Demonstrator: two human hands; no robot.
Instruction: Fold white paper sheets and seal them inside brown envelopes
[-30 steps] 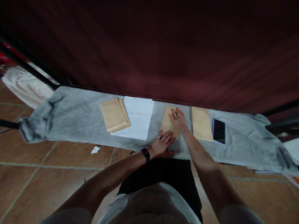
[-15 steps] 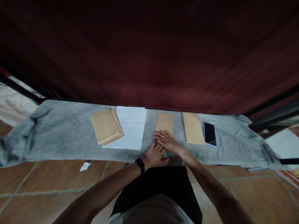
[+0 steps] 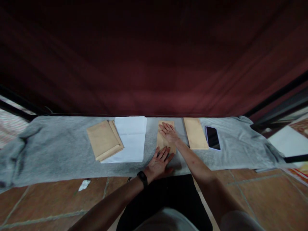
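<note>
A brown paper envelope lies upright before me on the grey cloth. My right hand rests flat over its upper half, fingers stretched out. At the envelope's lower end, my left hand lies with fingers spread, their tips on the paper; a dark band circles that wrist. To the left, a small pile of brown envelopes overlaps white paper sheets. On the right, a stack of narrow brown envelopes sits beside a phone with a dark screen.
Grey cloth covers the long, narrow surface. A dark red panel rises along its back edge. Dark bars stand at both ends. A white scrap lies on the tiled floor.
My right hand has slid up the envelope, away from my left hand, which it was partly covering. My left fingers are now spread at the envelope's lower end. The view has shifted slightly.
</note>
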